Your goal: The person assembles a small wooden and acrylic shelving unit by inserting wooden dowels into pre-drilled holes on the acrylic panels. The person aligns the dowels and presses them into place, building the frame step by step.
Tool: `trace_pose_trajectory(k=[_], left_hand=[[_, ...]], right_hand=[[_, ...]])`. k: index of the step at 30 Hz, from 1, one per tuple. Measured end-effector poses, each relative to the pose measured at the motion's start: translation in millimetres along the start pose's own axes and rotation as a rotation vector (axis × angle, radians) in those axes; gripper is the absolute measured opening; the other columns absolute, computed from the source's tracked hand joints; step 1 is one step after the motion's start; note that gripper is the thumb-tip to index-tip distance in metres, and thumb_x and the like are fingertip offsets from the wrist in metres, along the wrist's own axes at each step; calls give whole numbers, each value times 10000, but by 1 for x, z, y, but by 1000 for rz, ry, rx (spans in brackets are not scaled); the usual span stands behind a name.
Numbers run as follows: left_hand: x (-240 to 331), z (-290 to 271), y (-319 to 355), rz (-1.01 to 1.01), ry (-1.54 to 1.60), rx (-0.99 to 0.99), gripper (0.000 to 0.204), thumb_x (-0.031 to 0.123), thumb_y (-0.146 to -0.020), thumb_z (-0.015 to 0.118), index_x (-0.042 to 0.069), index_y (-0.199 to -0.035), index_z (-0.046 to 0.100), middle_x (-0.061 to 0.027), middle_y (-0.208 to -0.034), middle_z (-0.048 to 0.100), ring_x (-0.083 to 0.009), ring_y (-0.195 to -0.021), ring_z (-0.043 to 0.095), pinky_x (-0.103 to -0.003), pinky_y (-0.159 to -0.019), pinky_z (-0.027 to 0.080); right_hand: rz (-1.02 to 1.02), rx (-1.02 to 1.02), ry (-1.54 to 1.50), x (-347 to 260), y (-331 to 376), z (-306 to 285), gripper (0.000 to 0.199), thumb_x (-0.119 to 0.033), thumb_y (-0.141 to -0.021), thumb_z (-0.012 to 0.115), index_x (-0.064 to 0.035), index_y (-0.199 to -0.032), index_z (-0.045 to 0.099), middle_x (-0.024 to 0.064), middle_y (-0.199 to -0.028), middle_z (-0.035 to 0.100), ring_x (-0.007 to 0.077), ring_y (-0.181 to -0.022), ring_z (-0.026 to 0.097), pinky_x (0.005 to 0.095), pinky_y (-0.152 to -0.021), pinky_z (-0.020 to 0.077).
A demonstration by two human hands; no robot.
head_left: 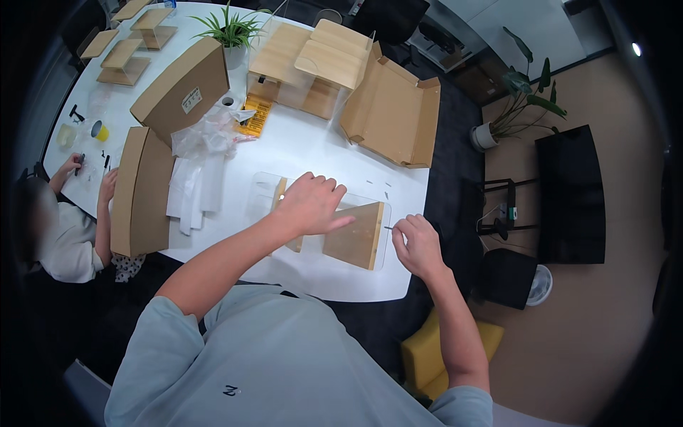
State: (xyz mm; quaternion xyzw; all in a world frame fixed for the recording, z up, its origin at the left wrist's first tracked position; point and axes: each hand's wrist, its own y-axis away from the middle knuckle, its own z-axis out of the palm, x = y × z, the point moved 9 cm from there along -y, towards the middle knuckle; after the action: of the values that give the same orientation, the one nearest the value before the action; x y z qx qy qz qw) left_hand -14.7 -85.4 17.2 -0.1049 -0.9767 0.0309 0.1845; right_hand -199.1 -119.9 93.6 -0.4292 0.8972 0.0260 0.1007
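Observation:
A partly assembled stand of wood and clear panels lies on the white table before me. Its light wooden board (356, 236) stands tilted at the right, and a narrower wooden piece (279, 193) shows at the left, partly hidden. My left hand (307, 204) is closed over the stand's middle, thumb stretched against the board and fingers bent on the far side. Between the right thumb and fingers, my right hand (418, 245) pinches a thin dark rod (388, 228), perhaps a hex key. Its tip points at the board's right edge; whether it touches is too small to tell.
Cardboard boxes (146, 192) stand left; an open carton (395, 107) lies back right. Plastic wrapping (206, 135), an orange packet (256, 116) and finished wooden stands (306, 60) are farther back, beside a potted plant (231, 32). Another person's hands (107, 186) work at the left.

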Motion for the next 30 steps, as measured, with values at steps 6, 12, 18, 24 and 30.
trace_pose_trajectory(k=[6, 12, 18, 24, 30], left_hand=[[0, 2, 1, 7, 1, 48, 611, 636, -944, 689, 47, -1105, 718, -100, -920, 726, -272, -912, 717, -397, -893, 528], [2, 1, 1, -2, 5, 28, 599, 638, -946, 688, 53, -1073, 708, -95, -900, 714, -270, -896, 712, -396, -880, 528], [0, 1, 2, -4, 11, 33, 589, 633, -957, 679, 53, -1056, 705, -95, -901, 712, -266, -904, 711, -393, -885, 525], [-1, 1, 3, -7, 18, 51, 588, 629, -959, 676, 49, -1050, 708, -99, -925, 718, -266, -924, 711, -394, -891, 524], [-1, 2, 4, 2, 35, 78, 589, 625, -946, 688, 47, -1057, 716, -105, -945, 725, -273, -930, 713, -398, -897, 523]], right_hand=[[-145, 8, 102, -9, -12, -2, 110, -82, -907, 708, -32, -824, 655, 111, -796, 584, 297, -791, 591, 427, -722, 509], [-270, -133, 246, -16, -18, 0, 103, -84, -920, 706, -54, -830, 667, 95, -843, 580, 267, -854, 587, 397, -770, 503], [-437, -281, 414, -24, -25, 4, 117, -115, -968, 648, -81, -863, 687, 71, -938, 607, 236, -945, 589, 371, -834, 499], [-656, -425, 524, -35, -37, 11, 136, -123, -964, 628, -93, -846, 688, 52, -950, 639, 220, -976, 596, 366, -861, 497], [-746, -588, 555, -33, -42, 25, 190, -138, -957, 619, -84, -777, 647, 51, -772, 661, 232, -906, 612, 373, -850, 490]])
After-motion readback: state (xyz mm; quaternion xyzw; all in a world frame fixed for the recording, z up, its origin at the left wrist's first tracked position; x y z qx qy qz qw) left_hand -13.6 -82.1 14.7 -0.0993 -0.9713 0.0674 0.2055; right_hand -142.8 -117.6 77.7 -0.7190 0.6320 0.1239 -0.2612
